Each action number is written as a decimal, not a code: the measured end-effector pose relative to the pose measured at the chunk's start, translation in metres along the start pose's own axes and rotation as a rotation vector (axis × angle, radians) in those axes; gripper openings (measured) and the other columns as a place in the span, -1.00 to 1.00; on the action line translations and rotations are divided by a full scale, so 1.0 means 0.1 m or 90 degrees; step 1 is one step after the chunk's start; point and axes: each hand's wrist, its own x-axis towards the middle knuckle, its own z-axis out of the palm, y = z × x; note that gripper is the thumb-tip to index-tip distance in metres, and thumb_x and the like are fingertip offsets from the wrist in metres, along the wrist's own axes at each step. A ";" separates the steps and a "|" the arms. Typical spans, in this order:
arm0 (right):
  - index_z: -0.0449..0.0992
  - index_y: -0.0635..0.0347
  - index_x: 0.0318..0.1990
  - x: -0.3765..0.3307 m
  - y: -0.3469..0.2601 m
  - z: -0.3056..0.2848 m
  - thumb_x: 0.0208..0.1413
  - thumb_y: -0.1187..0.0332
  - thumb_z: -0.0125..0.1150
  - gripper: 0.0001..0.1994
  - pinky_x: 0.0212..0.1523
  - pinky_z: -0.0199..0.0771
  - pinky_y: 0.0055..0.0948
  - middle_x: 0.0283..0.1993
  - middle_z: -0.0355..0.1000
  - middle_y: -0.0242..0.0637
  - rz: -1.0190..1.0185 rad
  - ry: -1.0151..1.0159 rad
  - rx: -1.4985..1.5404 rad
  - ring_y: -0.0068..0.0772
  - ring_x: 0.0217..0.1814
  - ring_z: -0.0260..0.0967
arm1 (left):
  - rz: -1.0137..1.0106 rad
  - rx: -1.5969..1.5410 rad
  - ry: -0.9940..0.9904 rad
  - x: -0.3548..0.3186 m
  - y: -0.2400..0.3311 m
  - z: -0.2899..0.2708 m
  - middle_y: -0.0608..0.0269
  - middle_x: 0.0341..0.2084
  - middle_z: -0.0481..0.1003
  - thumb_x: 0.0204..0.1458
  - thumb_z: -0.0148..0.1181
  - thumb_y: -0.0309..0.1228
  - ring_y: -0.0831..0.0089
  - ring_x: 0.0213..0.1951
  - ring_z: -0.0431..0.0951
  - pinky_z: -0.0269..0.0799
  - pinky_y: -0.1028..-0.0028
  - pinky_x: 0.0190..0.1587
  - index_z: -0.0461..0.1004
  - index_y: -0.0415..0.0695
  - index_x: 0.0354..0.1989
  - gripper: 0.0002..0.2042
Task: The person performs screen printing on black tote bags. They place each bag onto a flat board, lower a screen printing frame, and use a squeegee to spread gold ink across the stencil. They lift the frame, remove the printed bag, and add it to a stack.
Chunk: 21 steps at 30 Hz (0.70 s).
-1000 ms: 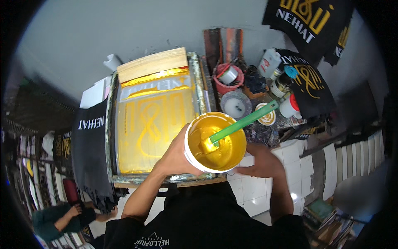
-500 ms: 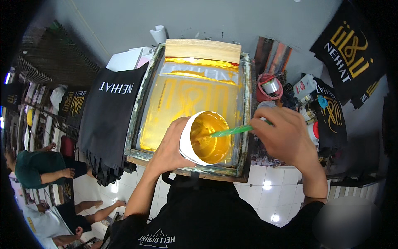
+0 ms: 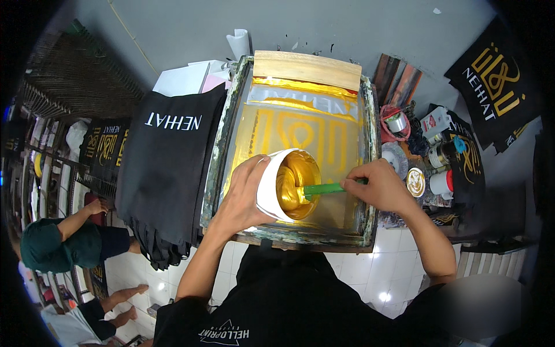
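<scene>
My left hand (image 3: 245,194) is wrapped round a white tub (image 3: 267,191), which tilts to the right above a framed printing screen. Thick gold ink (image 3: 293,185) fills part of the tub. Between the fingers of my right hand (image 3: 378,186) is a green flat stick (image 3: 325,188), its far end dipped into the ink. Below lies the printing screen (image 3: 341,196), with a gold-stained pattern in its mesh. A wooden squeegee (image 3: 306,69) rests across the far end of the screen, with gold ink along its lower edge.
Left of the screen hangs a stack of black fabric bags (image 3: 167,162). To the right, a cluttered surface holds a lid smeared with gold (image 3: 415,182), a red-lidded jar (image 3: 441,183) and bottles. Printed black fabric (image 3: 491,81) hangs far right. Two other people are at the far left.
The stick has gone from slanting to nearly level, and my right hand has lowered slightly. The tub is tipped further to the right. The whole view has shifted, moving the screen rightward.
</scene>
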 end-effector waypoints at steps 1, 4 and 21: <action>0.66 0.29 -0.46 0.04 0.05 0.04 0.19 0.25 0.31 -0.71 -0.48 0.40 -0.30 -0.65 0.47 -0.25 0.048 -0.021 0.081 -0.42 -0.60 0.44 | -0.004 -0.010 0.000 0.00 -0.05 -0.01 -0.16 0.26 0.28 -0.44 0.73 -0.18 -0.17 0.32 0.28 0.23 0.00 0.36 0.16 -0.21 0.41 0.15; 0.67 0.31 -0.44 0.10 0.20 0.14 0.20 0.20 0.35 -0.68 -0.54 0.29 -0.42 -0.66 0.46 -0.33 0.122 -0.046 0.263 -0.61 -0.60 0.34 | -0.018 -0.025 -0.005 0.04 -0.16 -0.03 -0.15 0.29 0.27 -0.48 0.75 -0.20 -0.13 0.36 0.25 0.20 0.03 0.42 0.16 -0.20 0.41 0.17; 0.65 0.32 -0.38 0.39 0.62 -0.65 0.20 0.17 0.33 -0.67 -0.75 -0.01 -0.65 -0.59 0.50 -0.35 0.280 0.166 0.455 -0.74 -0.74 0.21 | -0.219 -0.064 0.021 0.99 -0.08 0.21 -0.12 0.10 0.43 -0.36 0.62 -0.37 -0.13 0.18 0.38 0.35 0.03 0.25 0.30 -0.20 0.31 -0.08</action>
